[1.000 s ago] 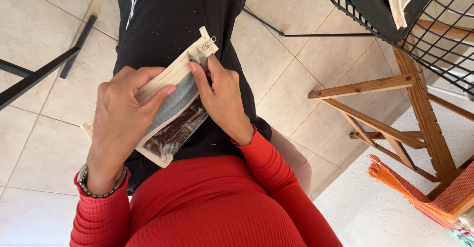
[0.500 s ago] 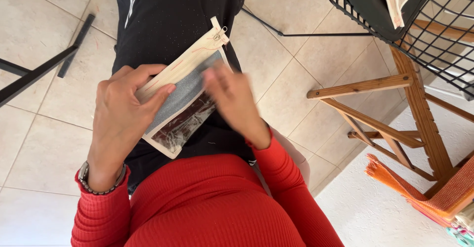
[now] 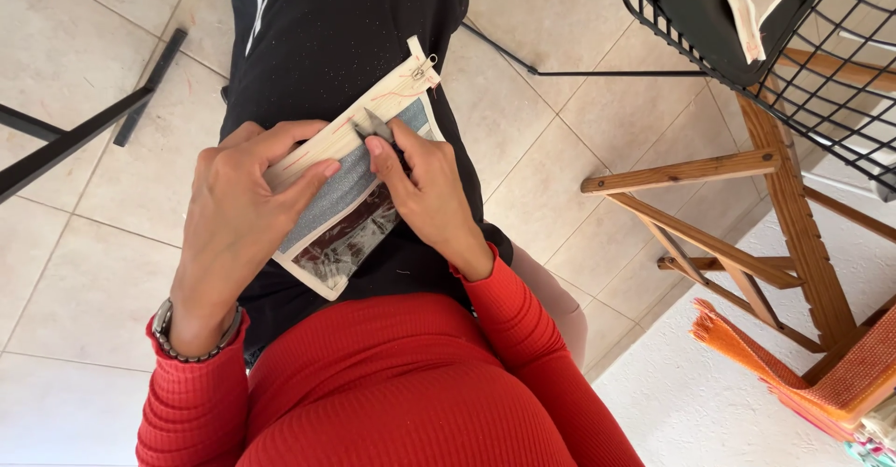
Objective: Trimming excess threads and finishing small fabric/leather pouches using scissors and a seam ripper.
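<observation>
A flat cream fabric pouch (image 3: pixel 350 187) with a grey panel and a clear window lies on my lap, over black trousers. My left hand (image 3: pixel 238 220) grips its upper-left edge, thumb across the cream band. My right hand (image 3: pixel 425 192) pinches a small grey metal zipper pull (image 3: pixel 373 126) at the pouch's top edge. A small metal ring (image 3: pixel 425 66) hangs at the pouch's far corner. Dark contents show through the clear window near my body. A beaded bracelet sits on my left wrist, and both arms wear red ribbed sleeves.
Beige floor tiles (image 3: pixel 75 271) surround me. A black wire chair (image 3: pixel 747 28) stands at the upper right with a wooden frame (image 3: pixel 728 215) below it. A black metal bar (image 3: pixel 84 131) crosses the left. Orange woven fabric (image 3: pixel 812 374) lies at the right on a white rug.
My right hand moved from the pouch's far top corner, blurred across the window, and now pinches the zipper pull mid-edge. The pouch shifted slightly; my left hand kept its grip.
</observation>
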